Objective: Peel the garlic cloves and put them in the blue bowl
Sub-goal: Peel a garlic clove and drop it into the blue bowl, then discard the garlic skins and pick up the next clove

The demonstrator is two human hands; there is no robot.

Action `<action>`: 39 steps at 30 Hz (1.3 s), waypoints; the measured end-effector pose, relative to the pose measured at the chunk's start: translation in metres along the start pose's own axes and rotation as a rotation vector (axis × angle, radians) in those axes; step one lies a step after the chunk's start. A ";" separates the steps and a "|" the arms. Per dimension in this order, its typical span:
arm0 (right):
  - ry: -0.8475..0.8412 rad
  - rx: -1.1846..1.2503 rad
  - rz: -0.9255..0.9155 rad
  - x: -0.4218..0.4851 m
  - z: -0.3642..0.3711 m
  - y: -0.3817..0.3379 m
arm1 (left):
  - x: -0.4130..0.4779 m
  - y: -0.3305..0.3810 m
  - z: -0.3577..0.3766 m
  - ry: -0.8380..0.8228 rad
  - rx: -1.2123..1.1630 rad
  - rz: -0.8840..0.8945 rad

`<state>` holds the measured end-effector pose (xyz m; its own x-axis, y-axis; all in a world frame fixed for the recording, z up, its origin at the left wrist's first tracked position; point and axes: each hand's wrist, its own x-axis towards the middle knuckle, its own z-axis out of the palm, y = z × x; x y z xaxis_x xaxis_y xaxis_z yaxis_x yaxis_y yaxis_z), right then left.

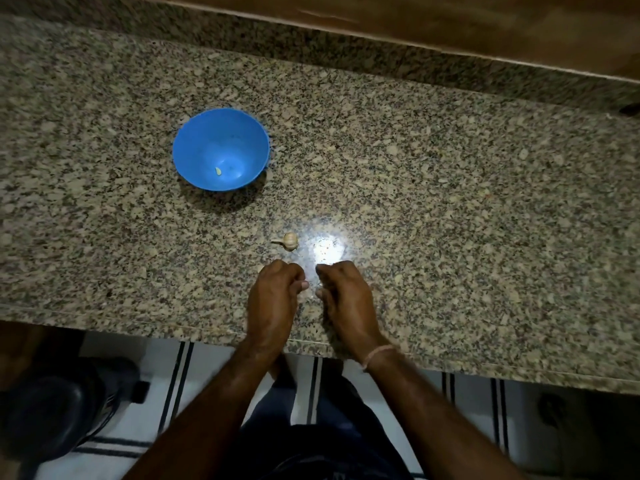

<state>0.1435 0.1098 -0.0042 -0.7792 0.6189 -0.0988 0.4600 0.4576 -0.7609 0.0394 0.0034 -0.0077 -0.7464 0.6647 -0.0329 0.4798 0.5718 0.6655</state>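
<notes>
My left hand point(273, 292) and right hand point(346, 294), fingers curled, hover above the granite counter point(450, 202); garlic bulb point(289, 241) at twelve o'clock, blue bowl point(221, 148) at eleven.

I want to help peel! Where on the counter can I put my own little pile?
Right of the garlic bulb and both hands, the counter is bare. Left of the blue bowl too. It's busiest around the left hand and right hand.
</notes>
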 end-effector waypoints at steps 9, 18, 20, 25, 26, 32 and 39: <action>-0.020 0.099 -0.096 -0.005 -0.020 0.025 | -0.007 0.010 0.005 0.055 0.047 -0.077; -0.089 -0.153 -0.283 0.010 -0.002 0.015 | -0.025 0.011 0.002 0.248 -0.096 -0.234; -0.072 -0.198 -0.306 0.016 -0.004 0.015 | -0.027 0.012 0.003 0.271 -0.113 -0.251; -0.089 -0.338 -0.390 0.024 -0.005 0.011 | -0.033 0.006 0.010 0.280 -0.146 -0.304; -0.096 -0.366 -0.409 0.024 -0.005 0.011 | -0.034 0.006 0.010 0.283 -0.149 -0.306; -0.135 -0.534 -0.451 0.023 -0.001 0.012 | -0.040 0.014 0.009 0.318 -0.197 -0.297; -0.253 0.243 0.167 0.017 0.009 -0.014 | -0.051 0.011 -0.003 0.402 -0.342 -0.423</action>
<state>0.1203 0.1081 -0.0007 -0.7964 0.4811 -0.3664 0.4989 0.1802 -0.8477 0.0813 -0.0252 0.0035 -0.9831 0.1485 -0.1068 -0.0154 0.5147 0.8572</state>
